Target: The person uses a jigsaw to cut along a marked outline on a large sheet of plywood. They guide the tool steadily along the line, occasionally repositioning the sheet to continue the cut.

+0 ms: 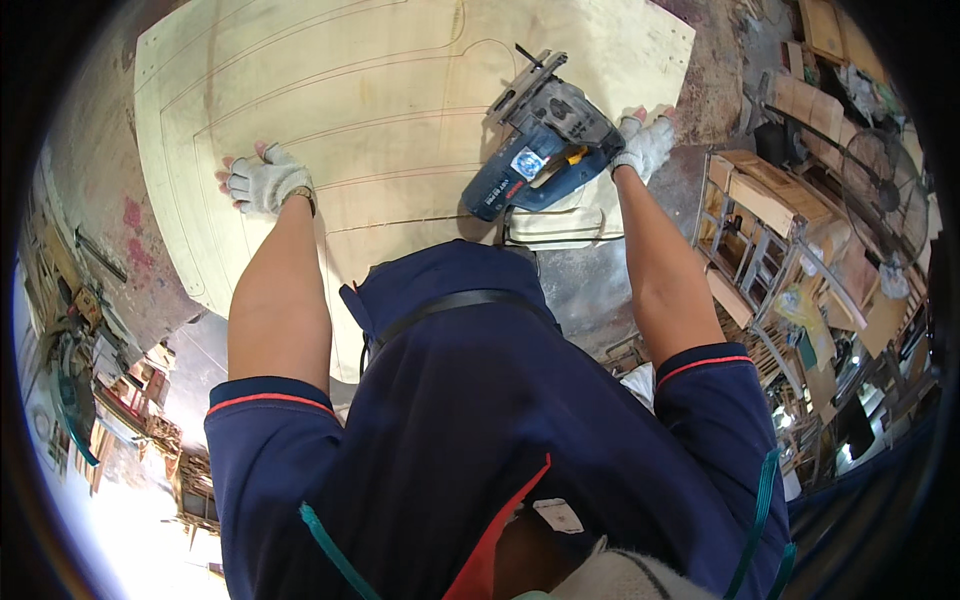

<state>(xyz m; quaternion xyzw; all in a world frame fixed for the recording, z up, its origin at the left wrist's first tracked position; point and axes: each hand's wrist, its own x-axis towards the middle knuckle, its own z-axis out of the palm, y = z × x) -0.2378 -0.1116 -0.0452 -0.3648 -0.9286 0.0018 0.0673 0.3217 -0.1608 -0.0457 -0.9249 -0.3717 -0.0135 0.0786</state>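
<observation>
A pale plywood sheet [390, 90] marked with curved red pencil-like lines lies before me. My left hand [268, 182], in a white fingerless glove, rests on its left part with the fingers spread. A dark blue jigsaw [545, 150] lies tilted on its side on the right part, its base plate and thin blade facing away from me. Just right of the jigsaw, my right hand [645, 142], gloved alike, lies near the sheet's right edge with fingers stretched out. It is very close to the tool; whether they touch I cannot tell.
A dark straight line [405, 222], perhaps a cut, crosses the near part of the sheet. Pale cut wood strips [560, 228] sit below the jigsaw. At right stand wooden furniture frames [765, 215] and a fan [883, 185]. Wood scraps [75, 300] pile up at left.
</observation>
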